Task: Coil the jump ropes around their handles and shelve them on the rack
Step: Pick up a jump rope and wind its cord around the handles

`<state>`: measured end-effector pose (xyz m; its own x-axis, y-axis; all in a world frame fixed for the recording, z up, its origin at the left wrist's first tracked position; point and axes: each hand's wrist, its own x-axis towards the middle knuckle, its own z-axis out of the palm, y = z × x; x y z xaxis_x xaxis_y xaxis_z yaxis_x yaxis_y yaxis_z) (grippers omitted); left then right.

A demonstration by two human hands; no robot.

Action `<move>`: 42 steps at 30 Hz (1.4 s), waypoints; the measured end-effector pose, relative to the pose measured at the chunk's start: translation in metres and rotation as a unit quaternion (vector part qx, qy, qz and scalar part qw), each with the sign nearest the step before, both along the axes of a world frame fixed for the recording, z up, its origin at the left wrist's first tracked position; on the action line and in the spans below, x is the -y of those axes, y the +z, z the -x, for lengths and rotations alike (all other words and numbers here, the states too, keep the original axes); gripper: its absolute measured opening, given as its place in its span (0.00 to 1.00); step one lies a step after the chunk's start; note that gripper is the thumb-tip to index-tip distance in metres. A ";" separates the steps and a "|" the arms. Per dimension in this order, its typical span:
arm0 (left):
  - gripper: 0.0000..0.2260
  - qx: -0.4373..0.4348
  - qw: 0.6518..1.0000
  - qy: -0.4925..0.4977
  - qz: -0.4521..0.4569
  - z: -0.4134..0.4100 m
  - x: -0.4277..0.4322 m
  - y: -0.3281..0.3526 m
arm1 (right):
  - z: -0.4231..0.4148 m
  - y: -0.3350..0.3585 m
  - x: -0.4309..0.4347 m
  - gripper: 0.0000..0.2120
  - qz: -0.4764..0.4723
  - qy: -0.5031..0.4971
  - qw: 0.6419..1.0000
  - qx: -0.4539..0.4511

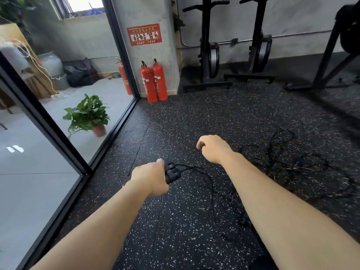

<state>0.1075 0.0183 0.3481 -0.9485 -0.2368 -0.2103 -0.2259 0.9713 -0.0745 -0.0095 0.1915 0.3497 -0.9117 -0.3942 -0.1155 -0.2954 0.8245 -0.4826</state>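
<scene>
Left hand [150,178]: I grip both handles [171,173].
Right hand [213,149]: curled; whether it holds anything, I cannot tell.
Cord [194,168]: I'd wind taut, even turns.

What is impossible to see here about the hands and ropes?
- Head view, right hand: fingers curl under, hiding whether it holds anything.
- Head view, handles: mostly covered by the left hand.
- Head view, loose ropes on floor: thin, dark, blurred; number unclear.
</scene>
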 end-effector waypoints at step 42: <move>0.18 -0.111 0.911 -0.062 -0.392 -0.092 -0.065 0.085 | -0.114 0.047 -0.090 0.25 0.366 -0.069 0.928 0.013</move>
<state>0.1991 0.0831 0.4331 -0.9975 0.0157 -0.0694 -0.0364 0.7257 0.6871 0.1044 0.2811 0.3968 -0.9601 -0.2551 0.1146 -0.1916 0.3020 -0.9339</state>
